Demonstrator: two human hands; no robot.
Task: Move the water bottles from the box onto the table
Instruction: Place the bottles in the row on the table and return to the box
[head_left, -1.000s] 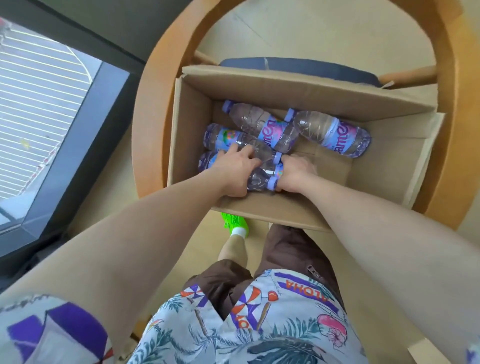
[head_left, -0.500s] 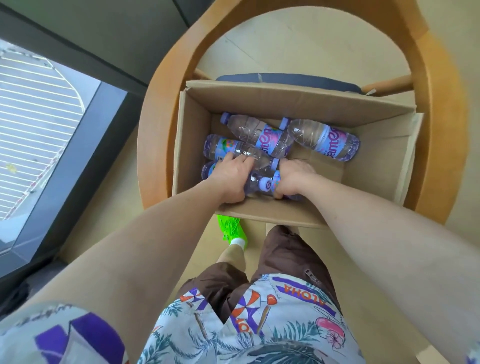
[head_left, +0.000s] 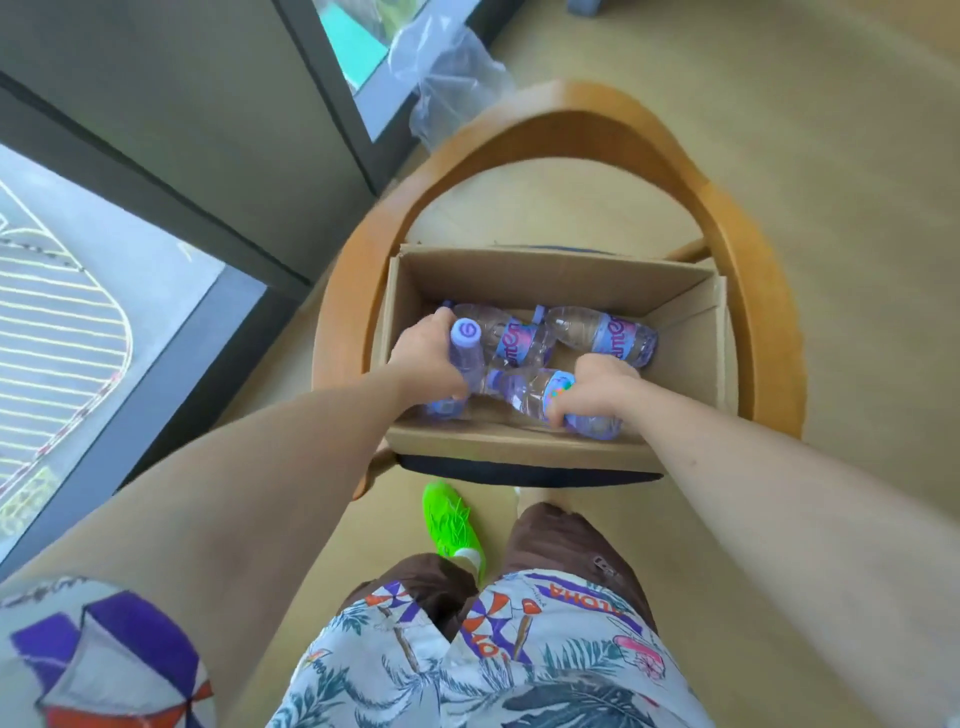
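**Both hands on bottles inside the box**

My left hand grips one water bottle tilted up, its purple cap toward me, at the box's 9 o'clock side. My right hand curls around a second bottle lying on its side near the 6 o'clock wall. Two more bottles lie flat toward 12 o'clock: one at the middle, the other toward 2 o'clock, just beside it. The cardboard box sits on a wooden chair. A clear plastic bag lies on the floor beyond the chair at 11 o'clock.
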